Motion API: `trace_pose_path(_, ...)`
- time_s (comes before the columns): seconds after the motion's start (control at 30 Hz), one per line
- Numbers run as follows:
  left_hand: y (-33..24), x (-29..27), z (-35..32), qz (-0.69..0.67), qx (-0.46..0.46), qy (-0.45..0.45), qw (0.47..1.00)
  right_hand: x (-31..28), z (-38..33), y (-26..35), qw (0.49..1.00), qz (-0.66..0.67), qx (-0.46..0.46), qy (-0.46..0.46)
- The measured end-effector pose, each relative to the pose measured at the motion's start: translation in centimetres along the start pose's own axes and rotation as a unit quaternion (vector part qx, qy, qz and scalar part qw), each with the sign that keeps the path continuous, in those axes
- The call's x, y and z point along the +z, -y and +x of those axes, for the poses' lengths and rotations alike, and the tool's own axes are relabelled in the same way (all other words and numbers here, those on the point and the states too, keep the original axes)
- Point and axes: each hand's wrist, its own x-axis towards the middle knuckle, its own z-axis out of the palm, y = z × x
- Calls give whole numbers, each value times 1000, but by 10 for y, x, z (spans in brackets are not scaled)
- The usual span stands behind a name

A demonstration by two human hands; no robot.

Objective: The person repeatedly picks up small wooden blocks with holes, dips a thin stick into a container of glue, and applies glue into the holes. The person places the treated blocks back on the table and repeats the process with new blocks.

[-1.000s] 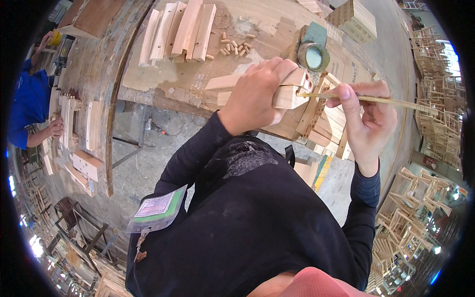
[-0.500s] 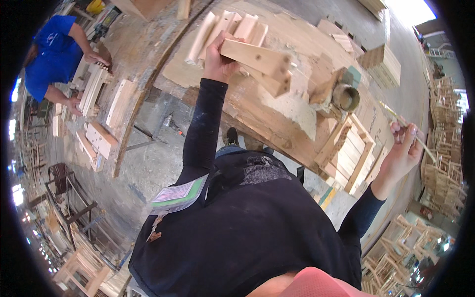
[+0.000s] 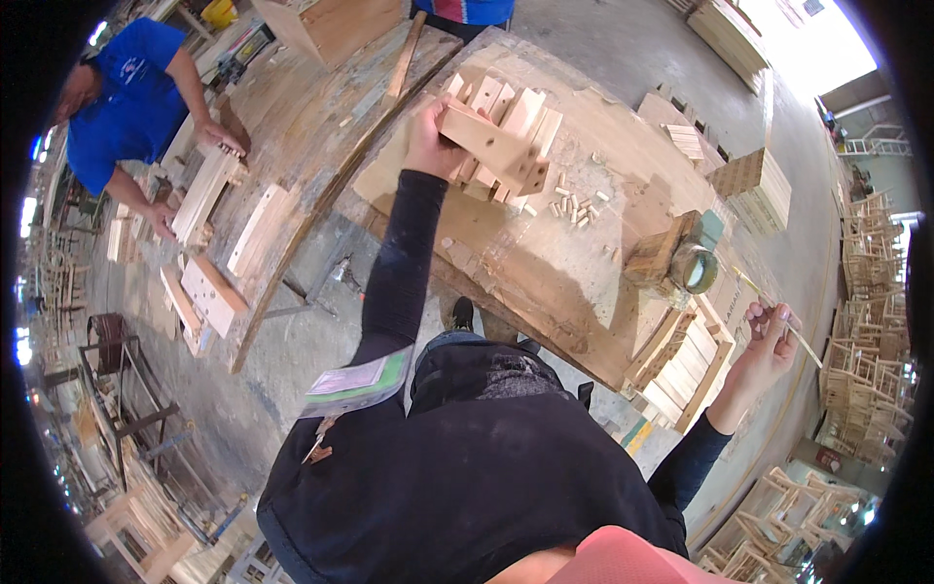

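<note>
My left hand (image 3: pixel 431 143) is closed round one end of a pale wooden block (image 3: pixel 486 141) with drilled holes. It holds the block above a cluster of similar wooden pieces (image 3: pixel 525 112) on the bench. Below and right of them lie several short wooden dowels (image 3: pixel 577 206). Out at the right, my right hand (image 3: pixel 759 365) pinches a thin pale stick (image 3: pixel 800 336), its yellowish end pointing toward a round-mouthed pot (image 3: pixel 694 270). That pot rests on its side against a wooden block (image 3: pixel 660 251). The stick and pot are apart.
A slatted wooden frame (image 3: pixel 681 365) stands at the bench's near right corner. On the left bench (image 3: pixel 321 117), a co-worker in a blue shirt (image 3: pixel 126 92) grips long wooden pieces (image 3: pixel 206 195). Stacked boards (image 3: pixel 754 190) stand beyond the bench, with chair frames (image 3: pixel 861 341) far right.
The wooden block in my left hand has swung back over the cluster, uncovering the dowels. My right hand has shifted slightly, still pinching the stick. The whole view has tilted farther outward.
</note>
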Motion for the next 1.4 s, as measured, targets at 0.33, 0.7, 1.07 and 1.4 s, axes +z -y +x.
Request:
trace_pose_path(0.33,41,-23,176,843,70,-240,476,-34,-12,-1,996,-57,14,-65)
trace_pose_path(0.7,83,-31,86,853,363,97,362,-208,-35,-38,935,-239,-1,-262)
trace_pose_path(1.07,354,87,-159,657,-42,527,537,-237,-71,-214,820,-556,126,-39)
trace_pose_path(1.4,690,109,-32,865,129,404,268,-308,-57,-197,916,-265,253,-164)
